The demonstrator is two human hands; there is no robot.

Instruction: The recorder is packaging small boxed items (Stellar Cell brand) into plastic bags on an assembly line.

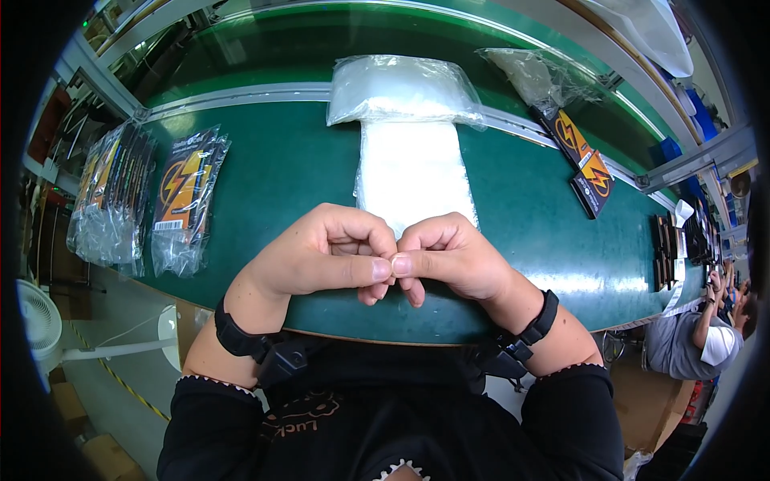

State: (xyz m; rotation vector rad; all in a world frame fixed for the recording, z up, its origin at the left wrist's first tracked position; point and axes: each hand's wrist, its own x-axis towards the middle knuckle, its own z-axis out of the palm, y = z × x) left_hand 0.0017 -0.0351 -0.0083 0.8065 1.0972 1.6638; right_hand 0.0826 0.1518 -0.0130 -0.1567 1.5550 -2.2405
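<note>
Flat translucent plastic bags (pixel 413 168) lie beyond left hand (pixel 315 256) and right hand (pixel 467 260), fingertips pinched together, hold unclear; seemingly preparatory, parting needed next.

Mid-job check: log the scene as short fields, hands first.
left hand: pinched, thumb tip meeting the other thumb
right hand: pinched; anything held is too small to tell
ahead: stack of whitish plastic sheets, crinkled clear bag at far end
green table, left: bagged orange-and-black packages, two groups
right rear: two orange-and-black boxes
</note>
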